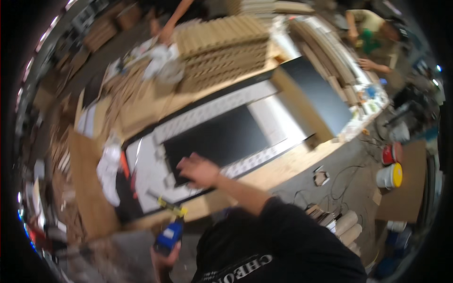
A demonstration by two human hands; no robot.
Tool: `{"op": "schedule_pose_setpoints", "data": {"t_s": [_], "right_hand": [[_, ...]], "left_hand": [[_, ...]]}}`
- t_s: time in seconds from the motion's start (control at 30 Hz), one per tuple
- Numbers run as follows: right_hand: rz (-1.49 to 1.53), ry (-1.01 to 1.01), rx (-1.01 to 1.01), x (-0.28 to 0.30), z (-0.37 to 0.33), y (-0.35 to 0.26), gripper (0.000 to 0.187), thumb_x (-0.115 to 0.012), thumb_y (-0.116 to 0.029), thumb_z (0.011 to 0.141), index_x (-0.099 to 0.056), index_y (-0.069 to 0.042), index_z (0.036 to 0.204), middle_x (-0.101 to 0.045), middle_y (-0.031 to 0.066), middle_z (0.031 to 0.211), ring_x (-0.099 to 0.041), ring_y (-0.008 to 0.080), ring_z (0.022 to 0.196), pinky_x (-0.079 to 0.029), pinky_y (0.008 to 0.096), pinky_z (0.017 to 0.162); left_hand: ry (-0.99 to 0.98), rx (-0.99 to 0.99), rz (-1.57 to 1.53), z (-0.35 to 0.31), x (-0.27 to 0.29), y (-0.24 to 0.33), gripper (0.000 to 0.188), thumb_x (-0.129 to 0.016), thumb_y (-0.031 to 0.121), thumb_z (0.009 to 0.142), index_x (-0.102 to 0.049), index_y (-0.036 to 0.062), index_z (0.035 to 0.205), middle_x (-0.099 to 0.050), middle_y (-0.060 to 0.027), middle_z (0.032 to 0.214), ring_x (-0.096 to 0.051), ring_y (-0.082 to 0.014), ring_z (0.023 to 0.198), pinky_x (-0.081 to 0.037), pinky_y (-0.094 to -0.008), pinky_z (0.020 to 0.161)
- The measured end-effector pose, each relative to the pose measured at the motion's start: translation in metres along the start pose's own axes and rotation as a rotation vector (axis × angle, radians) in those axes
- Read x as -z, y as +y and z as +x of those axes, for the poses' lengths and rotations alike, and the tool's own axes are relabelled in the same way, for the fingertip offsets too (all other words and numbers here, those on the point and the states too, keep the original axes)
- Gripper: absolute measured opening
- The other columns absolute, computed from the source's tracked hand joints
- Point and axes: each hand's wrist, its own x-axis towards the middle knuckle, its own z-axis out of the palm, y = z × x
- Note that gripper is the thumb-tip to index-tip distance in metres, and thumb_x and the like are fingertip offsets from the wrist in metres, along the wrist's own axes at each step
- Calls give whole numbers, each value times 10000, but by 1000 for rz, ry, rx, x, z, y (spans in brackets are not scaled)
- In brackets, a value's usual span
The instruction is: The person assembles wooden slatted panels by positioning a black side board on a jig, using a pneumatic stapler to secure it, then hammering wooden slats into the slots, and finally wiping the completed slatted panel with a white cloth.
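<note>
A black rectangular panel point(222, 137) lies in a white foam surround point(203, 112) on the wooden workbench point(292, 159). My right hand point(200, 170) is over the panel's near left corner, fingers outstretched and nothing in them; blur hides whether it touches. Lower left, my left hand point(165, 257) is wrapped round a blue hand tool point(170, 235) with a yellow front and a thin grey end slanting up and left. That grey end is beside the near left corner of the white surround. Left of the panel lie a red strip point(125, 162) and crumpled clear plastic point(111, 158).
Stacked cardboard pieces point(222, 61) stand at the back. A cardboard flap point(302, 104) and dark sheet point(325, 96) lie right. Co-workers' hands show at the top point(167, 35) and right point(370, 66). A yellow-lidded bucket point(388, 177) and cables are on the floor.
</note>
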Motion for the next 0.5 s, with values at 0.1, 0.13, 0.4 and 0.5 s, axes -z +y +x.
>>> {"op": "schedule_pose_setpoints", "data": {"t_s": [0.1, 0.13, 0.4, 0.5], "right_hand": [[-60, -8, -52, -18, 1, 1, 487, -670, -364, 701, -580, -132, 1120, -465, 67, 1338, -350, 239, 1314, -223, 488, 1097], [-70, -2, -56, -17, 3, -3, 489, -671, -369, 699, -579, -133, 1118, -469, 61, 1333, -356, 237, 1311, -224, 488, 1096], [-5, -90, 0, -11, 2, 5, 604, -692, -312, 670, -517, -158, 1227, -406, 41, 1403, -309, 202, 1346, -178, 454, 1128], [-86, -170, -112, 3, -5, 8, 683, -699, -345, 676, -469, -232, 1309, -327, 17, 1460, -230, 196, 1382, -120, 454, 1142]], "left_hand": [[45, 144, 150, 1, 13, -6, 251, -730, 194, 738, -626, -15, 829, -629, -60, 665, -597, -107, 630, -486, -291, 597], [63, -53, 235, 5, 18, -9, 269, -729, 204, 742, -625, -22, 843, -632, -63, 668, -604, -118, 635, -493, -296, 616], [126, -91, 254, 58, 35, -5, 271, -738, 182, 745, -608, 5, 904, -604, -57, 741, -571, -121, 634, -465, -280, 579], [21, -105, 373, 83, 27, 30, 203, -715, 159, 766, -596, 33, 873, -568, -6, 620, -522, -75, 486, -423, -238, 441]]}}
